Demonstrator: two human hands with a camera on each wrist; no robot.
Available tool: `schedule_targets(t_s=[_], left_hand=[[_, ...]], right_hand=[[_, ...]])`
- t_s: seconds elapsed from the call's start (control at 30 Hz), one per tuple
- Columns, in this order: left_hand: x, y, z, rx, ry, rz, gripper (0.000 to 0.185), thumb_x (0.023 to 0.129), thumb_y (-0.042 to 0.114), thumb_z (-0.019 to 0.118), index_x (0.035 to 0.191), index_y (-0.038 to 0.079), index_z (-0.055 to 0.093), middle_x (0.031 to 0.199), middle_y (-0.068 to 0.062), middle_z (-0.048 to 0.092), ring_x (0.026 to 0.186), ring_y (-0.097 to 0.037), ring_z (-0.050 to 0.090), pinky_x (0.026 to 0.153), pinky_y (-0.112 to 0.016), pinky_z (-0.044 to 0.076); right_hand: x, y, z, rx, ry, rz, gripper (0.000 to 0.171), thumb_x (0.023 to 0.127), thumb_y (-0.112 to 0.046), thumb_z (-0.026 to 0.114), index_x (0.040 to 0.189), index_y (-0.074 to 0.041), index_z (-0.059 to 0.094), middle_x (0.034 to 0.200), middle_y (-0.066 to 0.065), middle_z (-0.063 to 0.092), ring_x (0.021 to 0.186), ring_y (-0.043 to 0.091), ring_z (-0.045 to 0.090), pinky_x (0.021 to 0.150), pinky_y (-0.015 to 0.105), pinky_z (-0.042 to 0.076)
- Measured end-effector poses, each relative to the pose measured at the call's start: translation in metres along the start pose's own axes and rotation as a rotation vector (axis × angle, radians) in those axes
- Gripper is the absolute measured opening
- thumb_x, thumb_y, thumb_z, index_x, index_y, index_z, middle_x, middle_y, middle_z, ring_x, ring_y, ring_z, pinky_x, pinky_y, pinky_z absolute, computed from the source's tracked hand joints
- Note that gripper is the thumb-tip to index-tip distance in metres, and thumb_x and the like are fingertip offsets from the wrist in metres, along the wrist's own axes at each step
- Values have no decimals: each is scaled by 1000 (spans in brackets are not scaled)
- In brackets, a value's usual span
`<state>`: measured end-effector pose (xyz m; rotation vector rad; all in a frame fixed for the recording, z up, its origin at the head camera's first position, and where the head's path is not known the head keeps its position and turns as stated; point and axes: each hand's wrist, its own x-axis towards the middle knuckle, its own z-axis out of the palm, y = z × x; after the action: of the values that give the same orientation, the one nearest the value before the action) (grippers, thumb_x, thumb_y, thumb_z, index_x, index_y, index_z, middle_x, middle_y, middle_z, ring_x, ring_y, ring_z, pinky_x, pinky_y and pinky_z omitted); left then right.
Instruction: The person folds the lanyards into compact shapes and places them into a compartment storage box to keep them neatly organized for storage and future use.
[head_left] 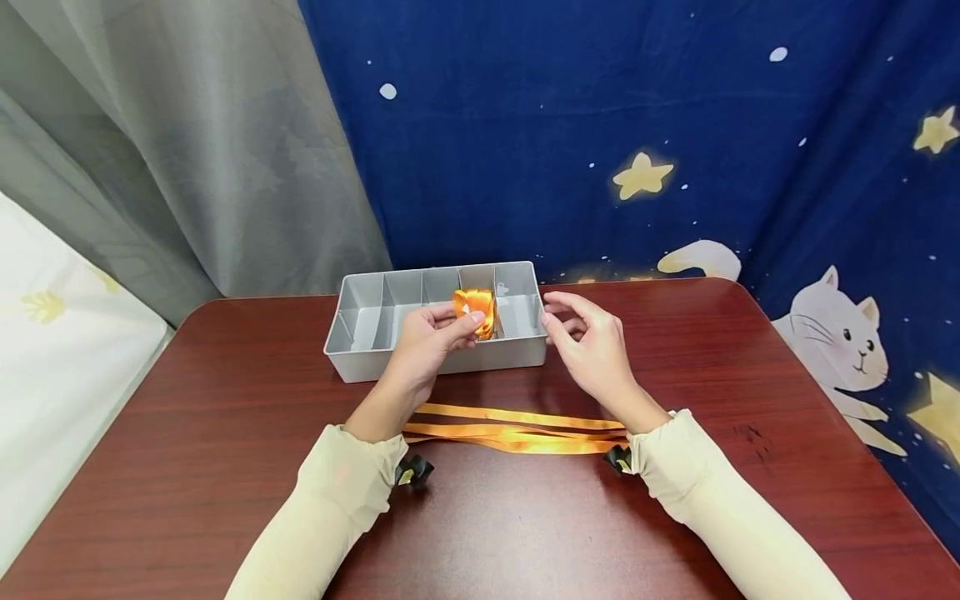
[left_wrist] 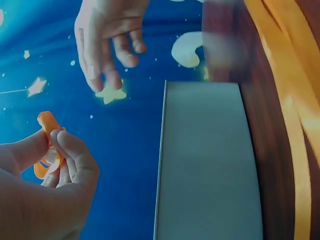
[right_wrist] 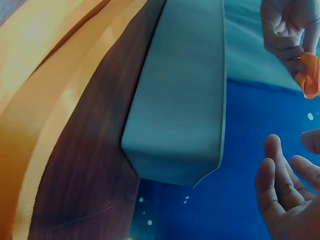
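Note:
My left hand [head_left: 429, 342] pinches a folded bundle of shiny orange ribbon [head_left: 476, 310] between thumb and fingers, held over the front of a grey divided box [head_left: 442, 360]. In the left wrist view the ribbon [left_wrist: 48, 122] shows as a small loop at the fingertips. My right hand [head_left: 592, 337] is beside the box's right end, fingers loosely bent and holding nothing; the right wrist view shows its fingers [right_wrist: 280, 180] spread apart from the ribbon. Several long orange ribbon strips [head_left: 517, 435] lie across the table between my wrists and the box.
The box stands near the back of a dark red wooden table [head_left: 225, 417], its compartments split by thin dividers [head_left: 383, 304]. Behind the table hang a blue curtain [head_left: 525, 150] with stars and a cat, and a grey curtain [head_left: 210, 150]. Dark wrist straps [head_left: 414, 472] show below the sleeves.

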<state>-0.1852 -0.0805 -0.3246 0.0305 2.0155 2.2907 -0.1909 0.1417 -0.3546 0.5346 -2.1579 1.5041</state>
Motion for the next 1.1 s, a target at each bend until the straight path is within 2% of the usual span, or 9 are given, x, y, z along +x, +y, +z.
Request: schedule_targets(t_s=[0.2, 0.37, 0.53, 0.7, 0.77, 0.87, 0.97, 1.1], left_hand=[[5, 5, -6, -20, 52, -21, 35, 90, 11, 74, 117, -7, 63, 88, -3, 70, 66, -12, 64, 75, -25, 57], [11, 6, -13, -54, 96, -35, 35, 90, 11, 74, 117, -7, 62, 91, -3, 67, 68, -10, 63, 72, -21, 56], [17, 6, -20, -10, 149, -32, 34, 90, 12, 74, 116, -7, 63, 88, -2, 67, 69, -9, 65, 72, -22, 56], [22, 4, -26, 69, 178, -28, 34, 90, 14, 74, 116, -7, 65, 83, 0, 69, 68, -8, 65, 73, -24, 57], [25, 3, -28, 100, 188, -24, 34, 90, 14, 75, 116, -6, 66, 81, 1, 69, 67, -8, 66, 72, -24, 57], [29, 2, -30, 138, 208, -10, 34, 89, 14, 76, 115, -7, 67, 77, 1, 69, 64, -7, 65, 68, -22, 57], [32, 1, -31, 184, 232, 4, 34, 89, 13, 76, 115, -8, 67, 78, -2, 70, 62, -7, 64, 64, -19, 55], [35, -2, -32, 344, 270, 36, 32, 90, 15, 75, 114, -5, 69, 86, -11, 72, 66, -12, 65, 61, -18, 53]], right_hand=[[4, 9, 0, -114, -8, 23, 30, 91, -12, 73, 120, -4, 69, 107, 14, 70, 63, 22, 69, 57, 18, 48], [5, 17, 1, -233, -71, 82, 35, 92, -18, 71, 125, -7, 67, 114, 12, 67, 65, 21, 68, 59, 28, 48], [5, 21, 3, -301, -135, 130, 40, 93, -23, 70, 130, -8, 65, 118, 11, 65, 67, 22, 69, 67, 39, 50], [6, 25, 5, -320, -173, 166, 45, 94, -23, 68, 136, -9, 60, 125, 14, 63, 65, 20, 68, 69, 41, 50], [6, 26, 6, -319, -193, 189, 47, 95, -23, 67, 139, -9, 58, 117, 14, 67, 62, 17, 68, 68, 40, 49], [6, 27, 7, -324, -245, 230, 50, 96, -24, 66, 142, -9, 54, 90, 9, 73, 55, 13, 65, 65, 37, 47], [5, 27, 8, -332, -285, 260, 53, 96, -26, 65, 144, -9, 52, 65, 8, 70, 52, 12, 63, 63, 37, 45], [5, 27, 9, -336, -294, 282, 54, 95, -28, 66, 144, -9, 53, 63, 8, 70, 51, 11, 63, 63, 37, 45]])
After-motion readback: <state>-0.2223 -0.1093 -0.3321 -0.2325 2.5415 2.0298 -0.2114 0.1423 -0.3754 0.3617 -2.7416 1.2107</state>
